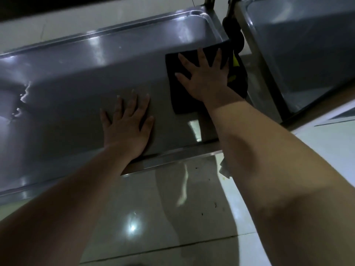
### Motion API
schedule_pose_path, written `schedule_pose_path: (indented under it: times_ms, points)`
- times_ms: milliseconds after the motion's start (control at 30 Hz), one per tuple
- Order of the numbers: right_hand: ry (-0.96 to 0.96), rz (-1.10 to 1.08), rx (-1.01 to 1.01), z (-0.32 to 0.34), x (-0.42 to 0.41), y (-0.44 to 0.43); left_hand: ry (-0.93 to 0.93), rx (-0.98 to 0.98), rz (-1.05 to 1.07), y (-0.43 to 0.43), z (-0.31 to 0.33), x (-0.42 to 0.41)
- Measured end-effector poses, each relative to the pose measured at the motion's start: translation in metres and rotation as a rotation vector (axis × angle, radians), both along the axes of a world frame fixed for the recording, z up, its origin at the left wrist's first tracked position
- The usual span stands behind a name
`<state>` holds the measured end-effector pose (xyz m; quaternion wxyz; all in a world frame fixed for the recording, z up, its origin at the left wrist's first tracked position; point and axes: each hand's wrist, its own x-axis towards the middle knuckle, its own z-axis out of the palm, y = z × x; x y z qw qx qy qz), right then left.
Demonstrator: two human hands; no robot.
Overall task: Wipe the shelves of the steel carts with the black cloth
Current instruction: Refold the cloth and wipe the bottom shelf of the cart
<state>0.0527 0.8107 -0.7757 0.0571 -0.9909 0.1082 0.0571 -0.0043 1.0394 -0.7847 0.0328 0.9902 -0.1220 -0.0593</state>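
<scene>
Head view, dim light: a steel shelf (76,83) runs from the near left to the far right. It is a shallow tray with a raised rim, and pale glare streaks its far side. Under its near edge lies a glossy tiled floor (172,217), which mirrors a bright spot of light. A pale scrap (225,170) lies on the floor beside the right forearm. At the far right a steel post (209,1) rises from the shelf corner. Just beyond it stands a second shelf (307,54), also a rimmed tray, and nothing shows in it.

On the first shelf the cloth (182,104) lies flat at the right end. A black-and-yellow thing (235,64) hangs by the post at the cloth's right edge; what it is cannot be told. The right hand (204,77) presses palm down on the cloth, fingers straight and spread, gripping nothing. The left hand (127,123) rests flat on bare steel left of the cloth, near the near rim, fingers spread, holding nothing.
</scene>
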Motion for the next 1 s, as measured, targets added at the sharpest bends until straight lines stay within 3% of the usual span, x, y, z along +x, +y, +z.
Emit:
schedule_pose_path:
  times_ms: [167, 500, 600, 667, 800, 1000]
  points:
    - [-0.030, 0.002, 0.016, 0.000, -0.017, 0.002, 0.001, 0.001, 0.006, -0.001, 0.000, 0.001]
    - [0.076, -0.054, 0.011, 0.005, -0.137, 0.006, 0.048, -0.085, -0.025, 0.003, 0.007, 0.000]
    - [0.118, -0.054, 0.020, 0.007, -0.131, 0.005, 0.035, -0.155, -0.096, 0.033, 0.016, 0.001]
    - [0.113, -0.053, 0.001, 0.005, -0.133, 0.005, -0.025, -0.080, -0.142, 0.069, 0.016, -0.002]
    - [0.146, -0.101, 0.018, 0.008, -0.134, 0.018, 0.019, -0.029, 0.014, 0.122, 0.010, -0.016]
    - [0.088, 0.204, 0.015, 0.015, -0.163, 0.122, -0.009, -0.012, 0.061, 0.123, 0.002, -0.018]
